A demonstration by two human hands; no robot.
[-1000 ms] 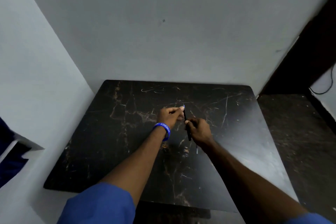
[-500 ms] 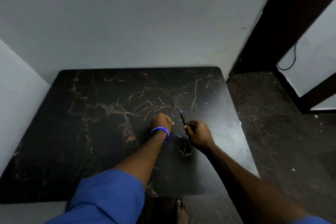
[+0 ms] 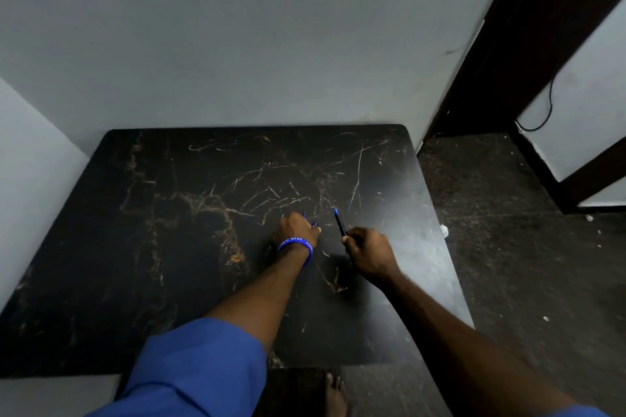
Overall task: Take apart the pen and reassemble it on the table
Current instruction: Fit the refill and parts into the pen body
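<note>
Filling most of the lower view, a black table [image 3: 142, 247] with brown and gold marble veining and pale scratches stands pushed against a plain grey wall [image 3: 271, 44]; its far right corner is rounded. Second grey wall [image 3: 30, 162] runs along the table's left edge. Right of the table: dark speckled floor [image 3: 501, 230] with small white bits, a dark door frame [image 3: 542, 27], and a black cable [image 3: 548, 101] hanging down a pale wall panel. Right hand [image 3: 371, 252], closed in a fist-like grip, pinches the dark pen body [image 3: 339, 223] at its lower end; the blue tip points up and away toward the far edge, right of the table's centre. Left hand [image 3: 296, 228], just beside it but apart, is curled knuckles-up, with small blue pieces [image 3: 313, 224] showing at the fingertips; what they are, too small to tell. Blue wristband [image 3: 295, 245] with white lettering on the left wrist, blue sleeve [image 3: 203, 366] above it. Bare toes [image 3: 335, 389] show under the near edge.
</note>
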